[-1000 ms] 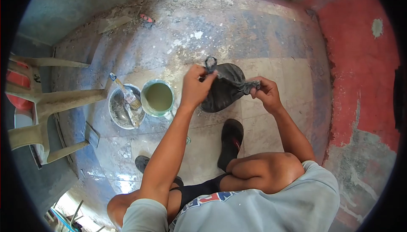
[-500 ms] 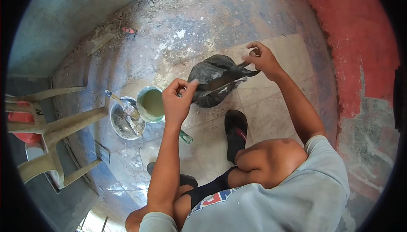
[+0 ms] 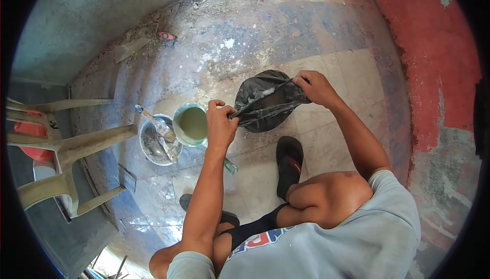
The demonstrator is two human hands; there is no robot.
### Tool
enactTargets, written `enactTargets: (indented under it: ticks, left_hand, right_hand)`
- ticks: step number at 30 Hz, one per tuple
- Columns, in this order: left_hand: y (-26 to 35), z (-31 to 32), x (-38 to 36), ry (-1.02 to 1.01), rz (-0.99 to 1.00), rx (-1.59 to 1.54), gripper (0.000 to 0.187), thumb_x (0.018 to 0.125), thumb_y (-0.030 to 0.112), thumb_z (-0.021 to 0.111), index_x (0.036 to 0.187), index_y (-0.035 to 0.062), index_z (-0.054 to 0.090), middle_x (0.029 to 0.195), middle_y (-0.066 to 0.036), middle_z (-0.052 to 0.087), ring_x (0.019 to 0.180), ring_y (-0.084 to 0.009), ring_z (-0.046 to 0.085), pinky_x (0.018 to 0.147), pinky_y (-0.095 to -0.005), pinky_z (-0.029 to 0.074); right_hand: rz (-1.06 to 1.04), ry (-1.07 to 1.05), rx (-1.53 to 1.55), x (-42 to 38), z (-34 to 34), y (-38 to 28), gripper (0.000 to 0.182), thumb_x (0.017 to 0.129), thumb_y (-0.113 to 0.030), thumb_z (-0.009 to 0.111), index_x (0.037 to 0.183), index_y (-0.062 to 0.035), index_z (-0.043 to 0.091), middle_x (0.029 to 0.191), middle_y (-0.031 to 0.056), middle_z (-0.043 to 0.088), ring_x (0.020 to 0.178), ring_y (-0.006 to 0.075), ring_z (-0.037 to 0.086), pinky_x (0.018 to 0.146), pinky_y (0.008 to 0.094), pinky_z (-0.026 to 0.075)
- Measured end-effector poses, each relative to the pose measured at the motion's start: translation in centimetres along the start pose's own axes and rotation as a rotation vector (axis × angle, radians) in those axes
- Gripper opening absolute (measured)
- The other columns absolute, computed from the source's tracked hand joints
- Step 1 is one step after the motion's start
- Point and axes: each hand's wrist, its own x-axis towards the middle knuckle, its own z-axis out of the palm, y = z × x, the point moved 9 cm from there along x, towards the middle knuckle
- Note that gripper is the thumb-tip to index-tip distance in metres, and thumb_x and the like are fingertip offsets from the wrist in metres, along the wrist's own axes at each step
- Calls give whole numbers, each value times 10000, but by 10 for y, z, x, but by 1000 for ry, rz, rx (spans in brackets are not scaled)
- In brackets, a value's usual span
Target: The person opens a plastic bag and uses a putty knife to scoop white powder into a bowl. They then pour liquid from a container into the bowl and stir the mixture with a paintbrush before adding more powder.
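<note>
A black plastic bag stands on the tiled floor ahead of my feet, its mouth stretched between both hands. My left hand pinches the near left part of the rim. On the far right side, my right hand grips the rim with fingers closed. Inside the bag some brownish-grey contents show through the gap. Left of my left hand is a green dipper with murky greenish liquid, its handle partly hidden by my wrist. Beside it sits a white bucket with a paintbrush resting across it.
A plastic chair lies tipped at the left. A red-and-black object rests on the paint-spattered floor near the far left wall. A red wall with peeling paint runs along the right. My sandalled foot is just below the bag.
My right hand has come lower and taken a firmer grip on the bag's rim. The bag's mouth is now spread wider between my hands. The view has shifted slightly.
</note>
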Motion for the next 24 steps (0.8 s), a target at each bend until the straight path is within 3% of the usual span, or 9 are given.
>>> enactTargets:
  ticks: [2,4,7,11,17,19,20,21,24]
  left_hand:
    - [-3,-1,3,-13,-56,-56,188,817,22,773,1003,8,797,1119,-150,669,1033,-312,690,885,-389,581]
    - [-19,20,-1,-89,-301,-462,210,891,17,722,1094,24,775,1145,-142,691,1086,-298,691,912,-403,586]
    - [-32,68,-16,-76,-693,-1491,376,1057,-6,549,1418,87,592,1366,-149,671,1148,-287,698,954,-481,611]
    - [-50,93,-15,76,-658,-1836,417,1086,75,553,1498,95,492,1334,-149,679,1219,-320,678,1041,-516,587]
    - [-58,89,-22,56,-727,-1975,368,1101,300,520,1399,91,574,1227,-144,724,1124,-337,706,987,-511,587]
    - [-66,85,-25,14,-750,-1637,379,1084,341,573,1353,77,607,1184,-133,737,1094,-320,713,964,-484,592]
    - [-79,84,-18,26,-709,-1488,340,1074,345,619,1240,55,682,1152,-111,745,1096,-301,707,985,-428,564]
    - [-78,64,-10,85,-596,-1097,319,1064,336,647,1186,47,707,1176,-118,734,1125,-290,693,1003,-415,541]
    - [-10,-5,10,327,-99,-354,201,976,191,759,1121,52,744,1312,-160,674,1229,-303,628,1067,-427,472]
  right_hand:
    - [136,-5,212,4,7,24,322,1047,-296,649,934,-3,719,863,148,735,820,283,732,781,445,575]
    - [438,-17,1342,2,40,50,331,1111,-299,572,1008,-8,692,906,103,729,828,238,716,793,414,583]
    - [406,64,1674,22,67,85,317,1135,-273,503,1089,-17,686,1001,114,757,887,269,737,853,418,616]
    - [283,-211,2096,32,110,99,352,1138,-287,476,1110,-16,698,1062,154,767,958,282,750,932,451,627]
    - [494,-193,2013,32,118,107,500,1136,-474,447,1174,-44,698,1083,168,770,991,318,755,965,496,607]
    - [363,-265,1988,40,112,100,580,1105,-580,468,1205,-54,689,1103,156,771,999,330,752,968,509,599]
    - [629,153,1678,35,110,141,498,1095,-540,539,1162,-75,703,1040,137,757,967,282,733,922,441,593]
    - [638,155,1679,30,102,133,498,1095,-540,539,1162,-75,703,1040,137,757,967,282,733,922,441,593]
    - [278,661,625,23,15,125,279,1013,-264,738,1178,-42,700,988,71,734,921,166,710,871,362,575]
